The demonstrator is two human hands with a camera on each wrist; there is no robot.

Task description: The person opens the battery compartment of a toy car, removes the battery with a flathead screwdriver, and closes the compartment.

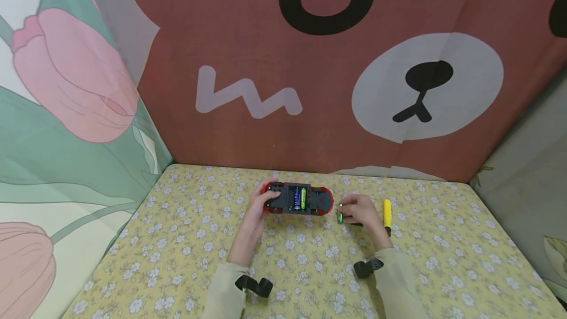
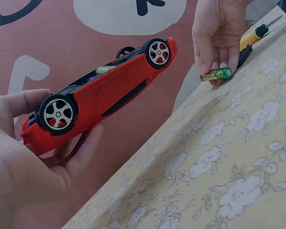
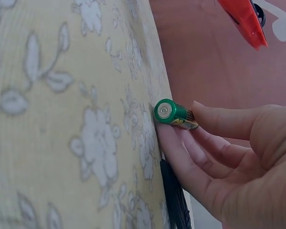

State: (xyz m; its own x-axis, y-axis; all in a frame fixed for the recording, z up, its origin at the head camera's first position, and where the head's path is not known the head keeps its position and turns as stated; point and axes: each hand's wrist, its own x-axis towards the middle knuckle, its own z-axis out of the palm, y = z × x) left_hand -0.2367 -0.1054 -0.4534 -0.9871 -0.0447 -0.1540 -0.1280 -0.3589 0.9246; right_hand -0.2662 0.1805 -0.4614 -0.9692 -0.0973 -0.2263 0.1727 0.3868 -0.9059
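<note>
A red toy car point(image 1: 316, 200) is held wheels up by my left hand point(image 1: 259, 206), the thumb on its dark underside and fingers beneath. Its battery compartment is uncovered, and a purple battery point(image 1: 297, 198) and a yellow-green battery point(image 1: 303, 198) lie side by side in it. To the car's right, my right hand point(image 1: 361, 209) pinches a green battery point(image 3: 177, 114) between thumb and fingers, close above the cloth. In the left wrist view the car point(image 2: 109, 90) shows its side and silver-spoked wheels.
A screwdriver with a yellow handle point(image 1: 387, 213) lies right of my right hand. A black piece point(image 3: 175, 193), only partly visible, is on the cloth beneath that hand. The table wears a flowered yellow cloth point(image 1: 301, 270); a printed bear curtain point(image 1: 248, 137) hangs behind it.
</note>
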